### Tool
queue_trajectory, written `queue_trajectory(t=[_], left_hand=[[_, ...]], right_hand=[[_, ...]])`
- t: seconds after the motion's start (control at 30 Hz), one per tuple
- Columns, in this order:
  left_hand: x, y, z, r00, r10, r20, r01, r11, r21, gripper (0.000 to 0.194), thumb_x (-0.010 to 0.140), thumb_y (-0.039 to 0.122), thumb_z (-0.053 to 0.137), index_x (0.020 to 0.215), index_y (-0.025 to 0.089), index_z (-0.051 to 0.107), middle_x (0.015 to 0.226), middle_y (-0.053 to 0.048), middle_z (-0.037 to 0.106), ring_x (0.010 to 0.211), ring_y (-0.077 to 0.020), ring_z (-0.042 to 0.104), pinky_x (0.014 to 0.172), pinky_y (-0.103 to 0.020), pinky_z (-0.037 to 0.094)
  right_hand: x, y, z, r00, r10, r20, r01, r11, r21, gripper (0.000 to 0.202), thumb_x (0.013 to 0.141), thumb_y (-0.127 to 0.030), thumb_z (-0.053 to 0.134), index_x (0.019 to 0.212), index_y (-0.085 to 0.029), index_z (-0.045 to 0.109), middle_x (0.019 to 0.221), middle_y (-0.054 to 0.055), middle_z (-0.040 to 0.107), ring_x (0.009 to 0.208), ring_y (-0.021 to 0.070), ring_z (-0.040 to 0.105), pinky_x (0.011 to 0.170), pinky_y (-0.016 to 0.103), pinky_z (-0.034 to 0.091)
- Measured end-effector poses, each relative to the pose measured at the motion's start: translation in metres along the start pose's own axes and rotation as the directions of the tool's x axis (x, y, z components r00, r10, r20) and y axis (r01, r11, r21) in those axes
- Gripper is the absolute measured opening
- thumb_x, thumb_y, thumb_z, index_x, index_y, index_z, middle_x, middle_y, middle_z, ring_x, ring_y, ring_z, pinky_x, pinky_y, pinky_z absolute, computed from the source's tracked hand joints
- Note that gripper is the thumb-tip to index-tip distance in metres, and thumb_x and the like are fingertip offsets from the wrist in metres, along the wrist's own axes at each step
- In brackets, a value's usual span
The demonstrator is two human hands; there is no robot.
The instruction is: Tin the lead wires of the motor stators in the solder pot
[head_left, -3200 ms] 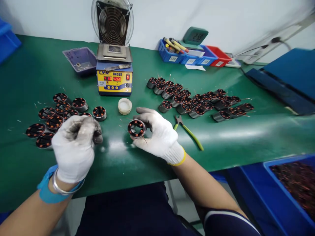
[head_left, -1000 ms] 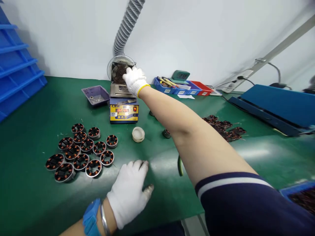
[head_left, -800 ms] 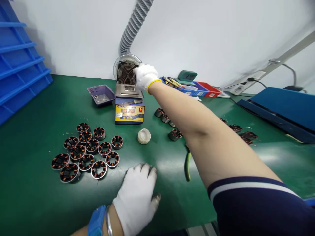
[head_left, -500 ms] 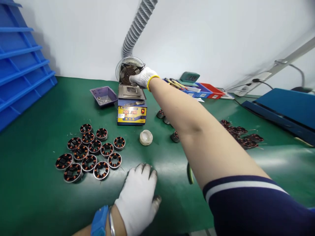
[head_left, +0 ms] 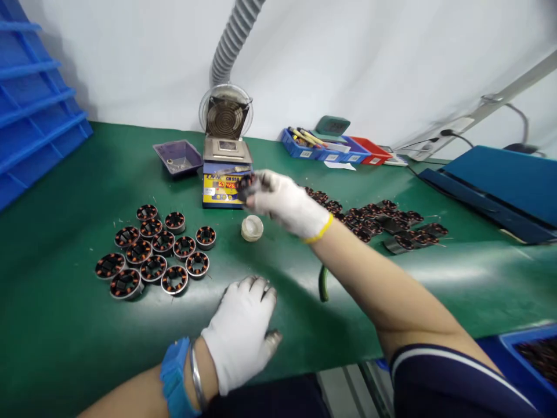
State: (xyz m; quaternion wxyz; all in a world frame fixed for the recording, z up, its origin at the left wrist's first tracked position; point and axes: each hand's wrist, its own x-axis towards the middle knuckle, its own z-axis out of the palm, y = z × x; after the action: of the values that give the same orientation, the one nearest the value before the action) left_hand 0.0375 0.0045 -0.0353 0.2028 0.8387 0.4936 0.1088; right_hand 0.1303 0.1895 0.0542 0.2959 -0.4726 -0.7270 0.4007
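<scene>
In my gloved right hand (head_left: pixel 285 200) is a dark ring-shaped motor stator (head_left: pixel 247 187), gripped between thumb and fingers in front of the solder pot (head_left: pixel 226 180), whose display is lit. My left hand (head_left: pixel 243 331), also in a white glove, lies on the green table with its fingers stretched out and nothing in it. A small whitish cup (head_left: pixel 252 228) stands between the two hands. To the left sits a cluster of several stators (head_left: pixel 153 269) with copper windings. More stators (head_left: pixel 369 219) lie beyond my right forearm.
A purple tray (head_left: pixel 178 159) with small bits sits left of the solder pot. Behind it hangs a grey duct (head_left: pixel 235 40). Blue bins (head_left: pixel 304 152) with pens and a red bin (head_left: pixel 369 155) stand at the back. Green-handled pliers (head_left: pixel 323 284) lie partly hidden by my right arm.
My right hand has come back from above the solder pot, nearer and to the right, with the stator in it. My left hand stays flat on the table. The view has shifted slightly.
</scene>
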Motion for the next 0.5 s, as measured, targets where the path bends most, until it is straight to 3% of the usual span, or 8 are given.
queue_trajectory(t=[0.07, 0.13, 0.2, 0.3, 0.4, 0.5], left_hand=[[-0.001, 0.000, 0.003, 1.000, 0.024, -0.011, -0.024, 1.000, -0.001, 0.062, 0.090, 0.047, 0.061, 0.140, 0.011, 0.053, 0.146, -0.020, 0.053, 0.134, -0.0377, 0.049, 0.112, -0.053, 0.042], [0.000, 0.000, 0.004, 1.000, 0.024, -0.004, -0.024, 1.000, -0.007, 0.065, 0.088, 0.049, 0.063, 0.141, 0.013, 0.053, 0.145, -0.020, 0.054, 0.132, -0.0381, 0.051, 0.111, -0.055, 0.041], [0.001, -0.001, 0.004, 1.000, 0.001, 0.006, -0.001, 1.000, -0.028, 0.065, 0.086, 0.049, 0.065, 0.140, 0.016, 0.054, 0.141, -0.019, 0.058, 0.129, -0.0369, 0.054, 0.109, -0.054, 0.043], [0.004, -0.003, 0.004, 0.998, -0.059, 0.015, 0.059, 0.998, -0.021, 0.058, 0.084, 0.046, 0.066, 0.133, 0.016, 0.059, 0.130, -0.018, 0.066, 0.123, -0.0353, 0.060, 0.107, -0.051, 0.046], [0.009, -0.008, 0.007, 0.980, -0.183, -0.081, 0.189, 0.979, 0.070, 0.050, 0.084, 0.040, 0.064, 0.125, 0.012, 0.063, 0.124, -0.020, 0.069, 0.123, -0.0378, 0.062, 0.107, -0.051, 0.047], [0.012, -0.014, 0.011, 0.925, -0.242, -0.291, 0.289, 0.949, 0.129, 0.062, 0.081, 0.042, 0.064, 0.130, 0.004, 0.058, 0.143, -0.029, 0.054, 0.134, -0.0432, 0.052, 0.109, -0.054, 0.045]], right_hand=[[-0.040, 0.018, 0.022, 0.985, 0.055, 0.163, -0.057, 0.998, 0.005, 0.057, 0.063, -0.015, 0.070, 0.119, -0.019, 0.059, 0.098, 0.004, 0.072, 0.087, 0.0195, 0.070, 0.078, 0.034, 0.059], [-0.065, 0.031, 0.043, 0.973, 0.060, 0.221, -0.026, 0.988, -0.153, 0.061, 0.059, -0.017, 0.074, 0.118, -0.021, 0.060, 0.106, 0.005, 0.070, 0.095, 0.0238, 0.069, 0.086, 0.041, 0.058], [-0.075, 0.039, 0.060, 0.969, 0.008, 0.248, 0.072, 0.947, -0.314, 0.060, 0.060, -0.026, 0.079, 0.118, -0.023, 0.062, 0.117, 0.006, 0.066, 0.106, 0.0278, 0.066, 0.092, 0.045, 0.055], [-0.074, 0.043, 0.073, 0.940, -0.127, 0.317, 0.249, 0.891, -0.381, 0.067, 0.069, -0.040, 0.081, 0.130, -0.024, 0.060, 0.132, 0.010, 0.058, 0.118, 0.0291, 0.060, 0.097, 0.044, 0.051], [-0.074, 0.044, 0.057, 0.922, -0.235, 0.307, 0.348, 0.849, -0.396, 0.085, 0.070, -0.051, 0.082, 0.144, -0.024, 0.050, 0.139, 0.011, 0.055, 0.125, 0.0309, 0.055, 0.098, 0.044, 0.050], [-0.081, 0.053, 0.016, 0.938, -0.336, 0.085, 0.333, 0.801, -0.497, 0.085, 0.074, -0.050, 0.078, 0.147, -0.020, 0.046, 0.141, 0.013, 0.054, 0.131, 0.0303, 0.050, 0.105, 0.043, 0.046]])
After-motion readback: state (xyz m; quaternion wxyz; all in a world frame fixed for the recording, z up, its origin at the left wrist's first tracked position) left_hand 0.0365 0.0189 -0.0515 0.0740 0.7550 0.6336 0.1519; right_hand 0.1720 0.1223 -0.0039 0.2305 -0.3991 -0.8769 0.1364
